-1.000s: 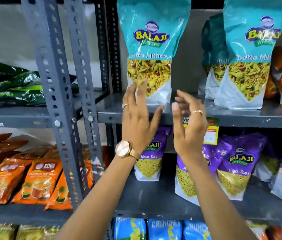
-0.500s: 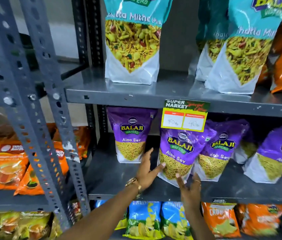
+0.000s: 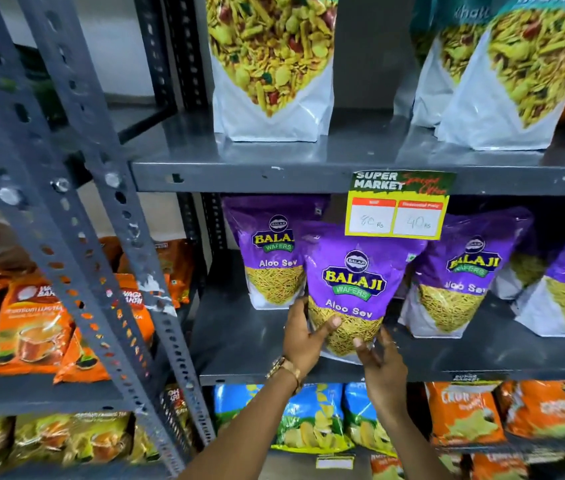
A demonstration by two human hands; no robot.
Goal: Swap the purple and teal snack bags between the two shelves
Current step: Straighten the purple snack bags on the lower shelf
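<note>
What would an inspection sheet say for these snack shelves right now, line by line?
Surface: grey metal middle shelf; grey metal upper shelf.
Job's things: purple Aloo Sev snack bag held at the middle shelf's front; teal mixed-snack bag upright on the upper shelf.
Clutter: orange tea packets on the neighbouring rack; yellow price tag.
Hands: left hand and right hand grip the purple bag's bottom.
Cables: nothing seen.
Surroundings: blue chip bags below.
</note>
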